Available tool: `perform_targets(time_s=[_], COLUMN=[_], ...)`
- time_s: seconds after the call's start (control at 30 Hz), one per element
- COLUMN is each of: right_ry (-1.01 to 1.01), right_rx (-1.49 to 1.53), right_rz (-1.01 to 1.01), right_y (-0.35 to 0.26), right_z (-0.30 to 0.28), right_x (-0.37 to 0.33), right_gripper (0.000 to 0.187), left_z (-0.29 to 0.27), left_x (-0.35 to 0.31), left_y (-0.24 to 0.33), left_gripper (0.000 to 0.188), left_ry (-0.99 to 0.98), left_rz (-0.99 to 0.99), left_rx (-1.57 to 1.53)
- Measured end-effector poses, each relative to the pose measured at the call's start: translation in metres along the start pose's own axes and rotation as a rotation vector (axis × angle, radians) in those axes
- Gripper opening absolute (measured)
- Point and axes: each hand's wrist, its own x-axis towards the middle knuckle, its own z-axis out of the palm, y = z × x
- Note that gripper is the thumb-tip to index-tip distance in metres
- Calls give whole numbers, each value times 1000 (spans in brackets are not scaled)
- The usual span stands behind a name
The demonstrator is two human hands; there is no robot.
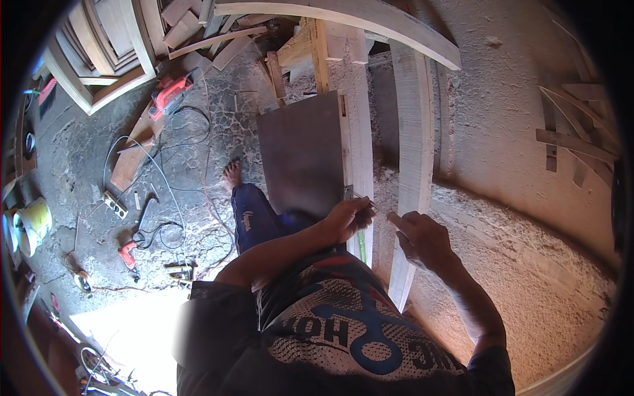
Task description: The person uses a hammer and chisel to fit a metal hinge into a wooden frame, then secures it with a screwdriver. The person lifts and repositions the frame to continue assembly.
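A dark brown wooden panel (300,155) stands in front of me, against a pale timber beam (358,125). Close to the panel's lower right corner, my left hand (349,219) has its fingers pinched around a small thin piece that I cannot make out. A small metal piece (349,192) sits at the panel's edge just beyond those fingers. My right hand (424,239) is closed, its thumb and forefinger pointing toward the left hand around a thin tool whose kind is unclear. Something green and narrow (361,245) lies along the beam below my left hand.
Wooden frames (99,59) and timber offcuts (181,30) are at the far left. On the cracked floor lie a red power planer (170,96), a red drill (128,253), cables and a power strip (115,204). A bucket (33,228) stands left; a rough wall (502,251) rises right.
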Motion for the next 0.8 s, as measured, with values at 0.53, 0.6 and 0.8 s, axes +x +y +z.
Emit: perform_targets(time_s=[0.53,0.6,0.8], right_ry=[-77,-317,-325], right_rx=[-250,5,1375], right_rz=[-197,19,869], right_y=[3,16,37], right_z=[-8,-4,2], right_x=[22,36,33], right_gripper=[30,30,37], left_z=[11,8,-1], left_x=[-3,0,23], left_y=[4,1,-7], left_gripper=[23,24,23], left_ry=[-104,-61,-34], left_rz=[-40,1,15], left_rx=[-210,-190,-246])
